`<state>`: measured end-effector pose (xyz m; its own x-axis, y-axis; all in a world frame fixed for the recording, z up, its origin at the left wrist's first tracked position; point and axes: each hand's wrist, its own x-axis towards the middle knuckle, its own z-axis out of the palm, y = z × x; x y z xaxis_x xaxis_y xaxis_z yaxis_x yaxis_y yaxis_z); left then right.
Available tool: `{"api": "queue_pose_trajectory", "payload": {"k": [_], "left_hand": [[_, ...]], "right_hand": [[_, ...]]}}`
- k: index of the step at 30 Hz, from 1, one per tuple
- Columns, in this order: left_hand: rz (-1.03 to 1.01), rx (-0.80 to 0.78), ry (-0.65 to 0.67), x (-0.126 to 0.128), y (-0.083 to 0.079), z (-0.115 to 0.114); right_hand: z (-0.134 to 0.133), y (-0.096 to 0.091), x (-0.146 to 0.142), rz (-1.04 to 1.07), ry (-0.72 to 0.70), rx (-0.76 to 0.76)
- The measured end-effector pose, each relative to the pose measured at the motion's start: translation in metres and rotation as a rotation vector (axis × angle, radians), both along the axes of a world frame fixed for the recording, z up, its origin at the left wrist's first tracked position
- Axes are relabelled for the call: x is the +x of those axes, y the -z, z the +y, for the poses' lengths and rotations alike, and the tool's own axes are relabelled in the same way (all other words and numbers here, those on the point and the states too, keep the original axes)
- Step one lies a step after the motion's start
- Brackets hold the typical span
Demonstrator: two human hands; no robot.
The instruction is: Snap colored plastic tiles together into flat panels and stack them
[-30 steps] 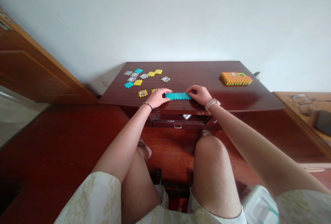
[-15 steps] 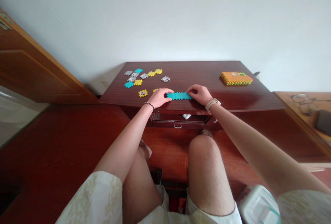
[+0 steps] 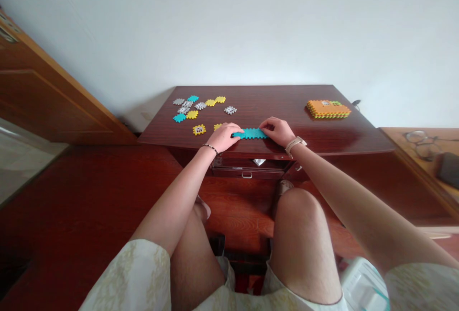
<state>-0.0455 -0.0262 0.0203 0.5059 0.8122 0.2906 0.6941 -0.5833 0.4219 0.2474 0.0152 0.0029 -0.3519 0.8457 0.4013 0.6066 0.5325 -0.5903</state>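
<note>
A strip of joined blue interlocking tiles (image 3: 253, 133) with toothed edges lies near the front of the dark wooden table (image 3: 272, 105). My left hand (image 3: 226, 136) grips its left end, thumb at the near edge and fingers over the far edge. At the right end, my right hand (image 3: 278, 131) pinches the strip between thumb and fingers. Both ends are partly covered by my fingers. Just left of my left hand lies a yellow tile with a window pattern (image 3: 199, 130). Another yellow tile (image 3: 217, 127) is half hidden behind that hand.
Loose blue, yellow and grey tiles (image 3: 192, 114) are scattered on the table's left side, with one grey tile (image 3: 230, 110) nearer the middle. A stack of orange and green panels (image 3: 328, 109) sits at the right. Glasses (image 3: 418, 136) rest on a lower wooden surface.
My left hand has shifted slightly right and now covers more of the strip's left end. My right hand stays in place. My right knee has swung outward.
</note>
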Motion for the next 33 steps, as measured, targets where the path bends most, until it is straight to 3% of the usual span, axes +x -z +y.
{"api": "queue_pose_trajectory", "payload": {"k": [22, 33], "left_hand": [[0.3, 0.14, -0.075, 0.019, -0.01, -0.025], [0.286, 0.131, -0.038, 0.024, -0.007, -0.038]], "right_hand": [[-0.013, 0.005, -0.005, -0.161, 0.023, 0.13], [-0.07, 0.008, -0.029, -0.42, 0.064, 0.251]]}}
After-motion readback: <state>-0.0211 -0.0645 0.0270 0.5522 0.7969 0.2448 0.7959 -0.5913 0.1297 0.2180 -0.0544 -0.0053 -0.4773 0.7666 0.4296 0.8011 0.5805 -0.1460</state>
